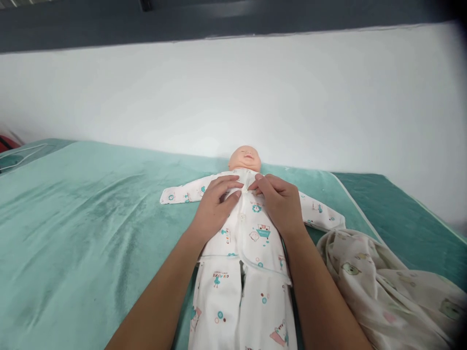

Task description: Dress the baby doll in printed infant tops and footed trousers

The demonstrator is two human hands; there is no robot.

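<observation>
A baby doll (245,157) lies on its back with its head toward the wall. It wears a white printed baby shirt (260,228) with a front opening, and matching baby pants (219,301). On the chest, my left hand (221,201) rests on the shirt's left panel, fingers stretched out and thumb apart, beside the opening. My right hand (279,199) has its fingers curled in a pinch on the shirt's edge near the upper chest. The fingertips partly cover the fabric there. Both sleeves stretch out sideways.
A crumpled cream blanket (368,277) with animal prints lies at the right, close to my right forearm. Under the doll spreads a light green cover (91,218), with a darker green surface (394,209) at the right. A white wall (233,97) stands behind.
</observation>
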